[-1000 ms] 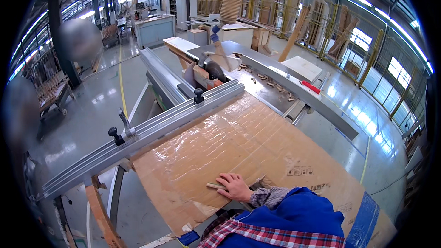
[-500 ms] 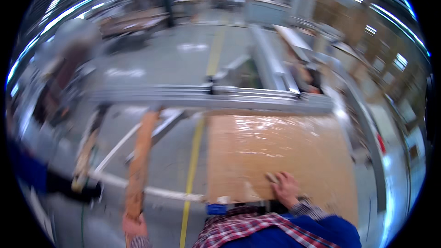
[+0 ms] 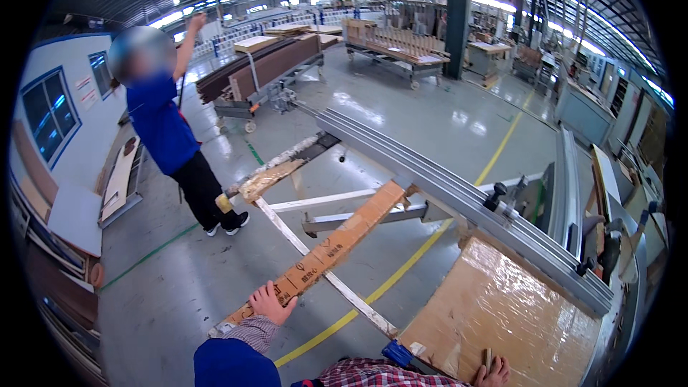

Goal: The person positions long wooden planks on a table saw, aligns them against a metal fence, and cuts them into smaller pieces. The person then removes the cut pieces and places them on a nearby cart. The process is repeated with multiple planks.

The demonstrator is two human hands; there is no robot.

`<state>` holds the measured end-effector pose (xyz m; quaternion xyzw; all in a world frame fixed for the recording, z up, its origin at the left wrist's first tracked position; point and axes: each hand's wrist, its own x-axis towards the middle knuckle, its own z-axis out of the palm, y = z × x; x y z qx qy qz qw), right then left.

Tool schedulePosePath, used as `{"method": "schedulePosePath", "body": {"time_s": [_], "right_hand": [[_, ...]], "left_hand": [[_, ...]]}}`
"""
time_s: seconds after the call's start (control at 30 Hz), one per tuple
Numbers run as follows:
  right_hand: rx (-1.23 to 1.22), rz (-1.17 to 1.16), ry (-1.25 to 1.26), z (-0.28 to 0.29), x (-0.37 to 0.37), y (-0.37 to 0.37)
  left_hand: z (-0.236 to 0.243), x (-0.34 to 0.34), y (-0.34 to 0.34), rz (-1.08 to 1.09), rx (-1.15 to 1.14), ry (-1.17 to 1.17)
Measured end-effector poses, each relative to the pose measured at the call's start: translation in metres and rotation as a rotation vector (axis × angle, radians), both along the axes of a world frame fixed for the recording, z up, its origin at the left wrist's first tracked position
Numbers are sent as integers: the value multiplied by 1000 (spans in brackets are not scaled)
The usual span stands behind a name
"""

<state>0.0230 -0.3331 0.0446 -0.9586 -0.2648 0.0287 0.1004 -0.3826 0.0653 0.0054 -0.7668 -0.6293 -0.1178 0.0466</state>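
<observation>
My left hand (image 3: 269, 306) rests on a narrow beam covered in brown cardboard (image 3: 344, 236), fingers slightly apart over its top. At lower right my right hand (image 3: 493, 373), fingers bent, holds a short narrow strip (image 3: 488, 358) against a large wrapped brown panel (image 3: 502, 301). Along the panel's far edge runs a slotted aluminium fence (image 3: 444, 179) with black knobs (image 3: 496, 193). A pale frame bar (image 3: 358, 306) passes under the beam.
A co-worker (image 3: 161, 129) in blue stands at left, one arm raised. Loaded carts (image 3: 272, 72) and a slatted rack (image 3: 394, 50) stand behind, beside a dark column (image 3: 456, 21). Leaning boards (image 3: 72, 222) line the left wall; saw parts (image 3: 609, 244) are at right.
My view has swung sharply left, bringing the co-worker fully into sight. My left hand, unseen a second ago, is now on the beam; my right hand stays on the panel with the strip.
</observation>
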Motion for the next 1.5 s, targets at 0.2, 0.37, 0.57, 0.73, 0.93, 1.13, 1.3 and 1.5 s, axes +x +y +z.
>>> {"method": "schedulePosePath", "body": {"time_s": [0.2, 0.37, 0.57, 0.73, 0.93, 1.13, 1.3, 1.5], "right_hand": [[-127, 35, 89, 3, 7, 1], [-125, 11, 47, -20, 12, -6], [-137, 14, 79, -29, 21, -8], [-176, 51, 55, -46, 28, -17], [-196, 54, 63, -31, 28, -13], [-204, 46, 69, -22, 24, -9], [-226, 53, 73, -20, 19, -4], [-261, 61, 55, -14, 18, -3]], "left_hand": [[7, 6, 2, 20, -64, -34], [6, 6, 1, 27, -73, -22], [6, 7, 1, 9, -10, -36], [1, 5, 1, 10, 19, -24], [1, 7, 1, 5, 37, 2], [1, 6, -1, 25, 24, 35], [-6, 4, 1, 10, 79, 6], [-1, 7, 1, 23, -8, 30]]}}
